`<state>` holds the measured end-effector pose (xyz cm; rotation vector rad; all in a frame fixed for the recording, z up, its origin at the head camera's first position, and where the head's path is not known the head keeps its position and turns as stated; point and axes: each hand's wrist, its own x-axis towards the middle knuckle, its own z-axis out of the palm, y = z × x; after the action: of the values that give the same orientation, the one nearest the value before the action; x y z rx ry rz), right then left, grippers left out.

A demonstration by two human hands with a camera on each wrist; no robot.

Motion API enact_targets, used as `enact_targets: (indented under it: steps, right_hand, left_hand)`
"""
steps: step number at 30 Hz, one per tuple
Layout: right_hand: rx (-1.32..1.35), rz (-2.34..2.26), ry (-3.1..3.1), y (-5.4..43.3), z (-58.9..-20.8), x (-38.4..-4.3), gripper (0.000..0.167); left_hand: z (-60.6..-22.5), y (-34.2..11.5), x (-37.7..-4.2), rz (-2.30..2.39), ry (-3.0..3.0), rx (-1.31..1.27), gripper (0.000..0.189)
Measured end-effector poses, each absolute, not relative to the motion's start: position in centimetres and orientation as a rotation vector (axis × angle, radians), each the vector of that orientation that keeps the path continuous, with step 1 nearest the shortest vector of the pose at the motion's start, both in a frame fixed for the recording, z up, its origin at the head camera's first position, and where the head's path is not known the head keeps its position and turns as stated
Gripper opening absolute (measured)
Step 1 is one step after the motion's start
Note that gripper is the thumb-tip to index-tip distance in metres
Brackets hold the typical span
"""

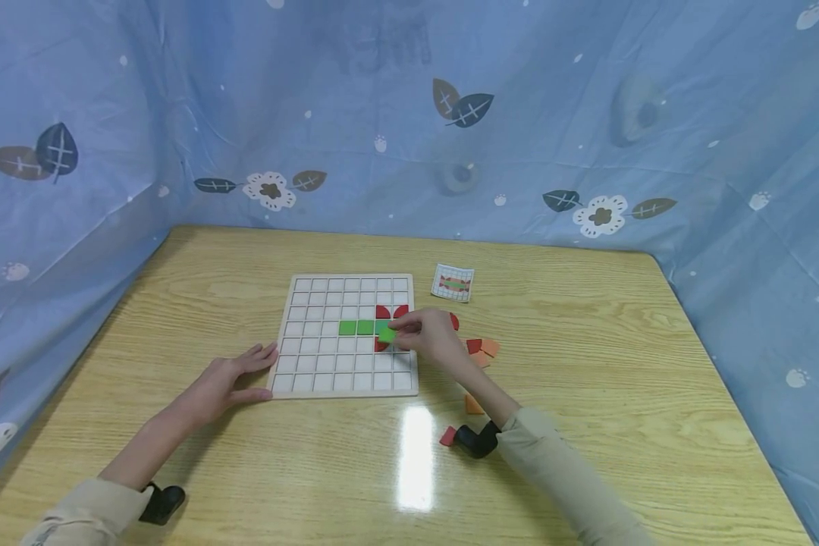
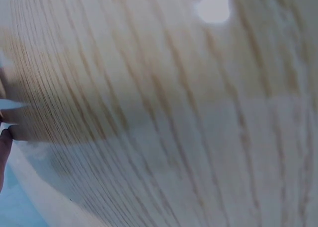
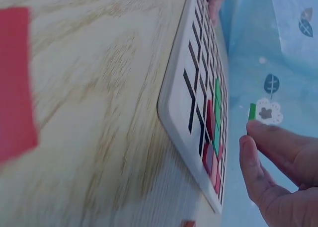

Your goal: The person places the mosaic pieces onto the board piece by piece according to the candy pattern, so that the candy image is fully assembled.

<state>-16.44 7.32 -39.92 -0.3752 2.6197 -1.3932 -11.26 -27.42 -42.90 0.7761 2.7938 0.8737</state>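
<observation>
My right hand (image 1: 431, 334) pinches a green square tile (image 1: 386, 335) between thumb and fingertips, over the right part of a white grid board (image 1: 324, 362). In the right wrist view this tile (image 3: 252, 111) stands edge-on at the fingertips. Green square tiles (image 1: 347, 327) lie in a row in the board's middle cells. Red quarter-circle pieces (image 1: 382, 312) sit in cells above and below the row's right end, partly hidden by my right hand. My left hand (image 1: 221, 383) rests at the board's left edge with its fingers extended.
A small printed card (image 1: 453, 283) with a red and green grid pattern lies behind the board's right corner. Loose orange pieces (image 1: 474, 404) and red pieces (image 1: 447, 436) are scattered right of the board, near my right forearm. A blue patterned cloth (image 1: 382, 114) surrounds the wooden table.
</observation>
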Motion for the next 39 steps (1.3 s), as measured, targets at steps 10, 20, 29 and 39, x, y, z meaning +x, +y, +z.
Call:
enact_targets:
  steps: [10,20,29,39]
  right_hand:
    - [-0.471,-1.458,2.627,4.8,-40.7,-17.4,0.019]
    - [-0.496,-1.461,2.617,2.7,-40.8,-18.4,0.019]
    - [-0.462,-1.456,2.628,0.9,-40.9,-18.9,0.019]
    - [-0.447,-1.469,2.623,-0.7,-41.2,-19.2,0.016]
  left_hand:
    - [-42.8,-27.4,-11.2,0.886,2.795,0.809,0.067]
    - [-42.8,-27.4,-11.2,0.879,2.807,0.787,0.067]
    - [-42.9,-27.4,-11.4,0.903,2.783,0.789,0.068]
    - [-42.9,-27.5,-11.5,0.897,2.782,0.787,0.068]
